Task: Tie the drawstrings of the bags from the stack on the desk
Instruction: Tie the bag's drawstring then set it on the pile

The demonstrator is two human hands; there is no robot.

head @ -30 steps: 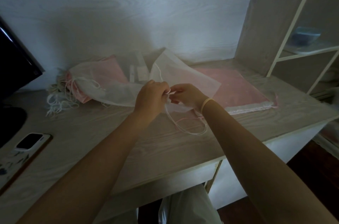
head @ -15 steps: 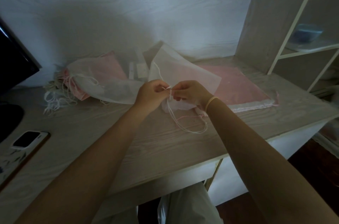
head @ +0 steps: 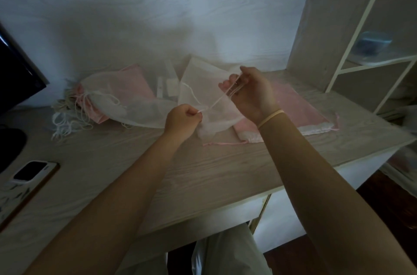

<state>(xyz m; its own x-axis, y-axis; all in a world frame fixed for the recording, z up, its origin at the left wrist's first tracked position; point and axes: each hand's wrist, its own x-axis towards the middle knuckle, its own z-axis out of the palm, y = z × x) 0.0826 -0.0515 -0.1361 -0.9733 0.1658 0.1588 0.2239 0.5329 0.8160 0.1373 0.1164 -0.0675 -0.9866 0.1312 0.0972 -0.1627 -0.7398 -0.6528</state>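
A sheer white drawstring bag (head: 198,85) is lifted above the desk (head: 203,168) at the centre. My left hand (head: 182,120) pinches its gathered neck and the drawstring (head: 217,101). My right hand (head: 250,92), raised up and to the right, holds the drawstring ends stretched taut between the two hands. A flat stack of pink and white bags (head: 300,112) lies to the right, under my right wrist. A heap of bags with cords hanging loose (head: 106,103) lies on the left.
A phone (head: 30,171) lies on a patterned mat near the desk's left front edge. A dark monitor (head: 15,80) stands at the far left. A shelf unit (head: 361,58) with a blue container (head: 373,43) rises at the right. Small white boxes (head: 168,86) sit by the wall.
My hands were together at the bag's neck; now my right hand has moved up and right, pulling the drawstring taut. My left hand stays at the neck.
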